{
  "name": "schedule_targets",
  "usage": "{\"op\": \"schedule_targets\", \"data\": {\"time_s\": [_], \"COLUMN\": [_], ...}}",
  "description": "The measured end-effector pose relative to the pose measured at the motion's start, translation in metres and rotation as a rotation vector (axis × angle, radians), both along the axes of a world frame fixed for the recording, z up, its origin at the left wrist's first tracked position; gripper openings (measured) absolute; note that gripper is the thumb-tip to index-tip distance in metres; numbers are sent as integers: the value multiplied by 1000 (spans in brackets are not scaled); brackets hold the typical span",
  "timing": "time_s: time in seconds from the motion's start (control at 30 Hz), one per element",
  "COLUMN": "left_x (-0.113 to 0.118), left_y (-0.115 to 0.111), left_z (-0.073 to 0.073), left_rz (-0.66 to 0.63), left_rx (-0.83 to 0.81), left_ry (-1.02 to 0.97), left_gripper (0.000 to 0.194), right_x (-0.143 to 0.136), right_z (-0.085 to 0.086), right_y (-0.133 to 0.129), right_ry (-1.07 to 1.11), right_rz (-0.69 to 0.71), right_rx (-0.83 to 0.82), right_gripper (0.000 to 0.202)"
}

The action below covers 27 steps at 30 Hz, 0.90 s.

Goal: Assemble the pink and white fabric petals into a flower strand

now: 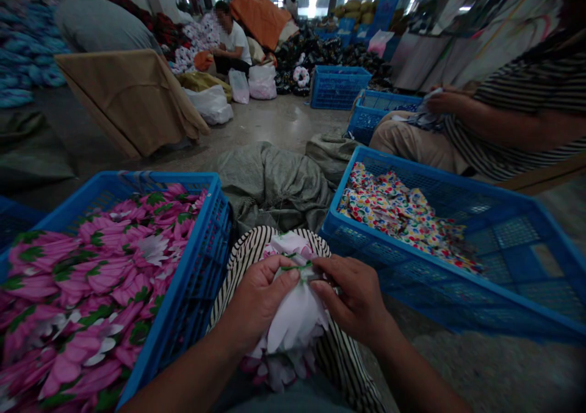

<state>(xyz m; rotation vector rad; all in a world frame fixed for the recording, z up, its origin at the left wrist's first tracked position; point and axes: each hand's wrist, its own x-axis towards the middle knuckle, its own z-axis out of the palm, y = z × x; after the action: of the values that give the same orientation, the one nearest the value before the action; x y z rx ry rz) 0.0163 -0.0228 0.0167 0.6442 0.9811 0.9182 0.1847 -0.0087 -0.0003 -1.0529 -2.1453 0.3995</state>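
A pale pink and white fabric flower piece point(298, 320) with petal-shaped edges rests over my lap, on black-and-white striped cloth point(245, 255). My left hand point(264, 290) is closed on it, thumb and forefinger pinching beside a green strip point(293, 268) that crosses its middle. From the other side, the closed fingers of my right hand point(350, 292) pinch the same piece at the green strip. Whether a small tool is also between the right fingertips is too dark to tell. Darker pink petals show at the lower end of the piece.
To my left stands a blue crate point(211, 218) holding many pink fabric flower pieces point(110, 260). A blue crate point(513, 215) at right contains colourful printed fabric point(407, 215). Ahead lies a grey-green sack point(274, 175). A person in stripes point(517, 108) sits at right; others sit farther back.
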Motion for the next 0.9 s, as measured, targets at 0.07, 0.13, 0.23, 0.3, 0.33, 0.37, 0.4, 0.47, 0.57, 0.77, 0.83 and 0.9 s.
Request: {"op": "schedule_targets", "data": {"time_s": [0.07, 0.13, 0.23, 0.3, 0.33, 0.37, 0.4, 0.47, 0.57, 0.77, 0.83, 0.9], "left_x": [1, 1, 1, 0, 0, 0, 0, 0, 0, 0, 2, 4], "left_y": [1, 1, 0, 0, -1, -1, 0, 0, 0, 0, 1, 2], "left_z": [1, 3, 4, 4, 4, 4, 3, 2, 2, 3, 2, 0], "left_rz": [21, 40, 36, 23, 15, 1, -15, -53, -84, -69, -48, -30], "left_rx": [13, 16, 9, 7, 10, 17, 27, 48, 80, 37, 50, 116], "left_ry": [37, 75, 83, 75, 84, 99, 117, 150, 170, 178, 191, 201], "left_gripper": [17, 19, 20, 20, 20, 20, 20, 19, 19, 20, 19, 16], "right_x": [1, 2, 3, 4, 4, 4, 3, 2, 2, 5, 1, -8], "right_z": [0, 0, 0, 1, 1, 2, 3, 4, 4, -1, -1, -2], "right_y": [0, 0, 0, 0, 0, 0, -1, -1, -1, 1, -1, -4], "right_ry": [8, 7, -3, -7, -9, -11, -12, -14, -22, 404, 566, 588], "right_rz": [-1, -2, -6, -11, -15, -16, -16, -13, -1, -143, -198, -139], "right_rx": [3, -10, -23, -13, -10, -9, -11, -21, -38, -307, -414, -526], "right_gripper": [20, 20, 20, 21, 21, 21, 20, 19, 16, 16, 11, 5]}}
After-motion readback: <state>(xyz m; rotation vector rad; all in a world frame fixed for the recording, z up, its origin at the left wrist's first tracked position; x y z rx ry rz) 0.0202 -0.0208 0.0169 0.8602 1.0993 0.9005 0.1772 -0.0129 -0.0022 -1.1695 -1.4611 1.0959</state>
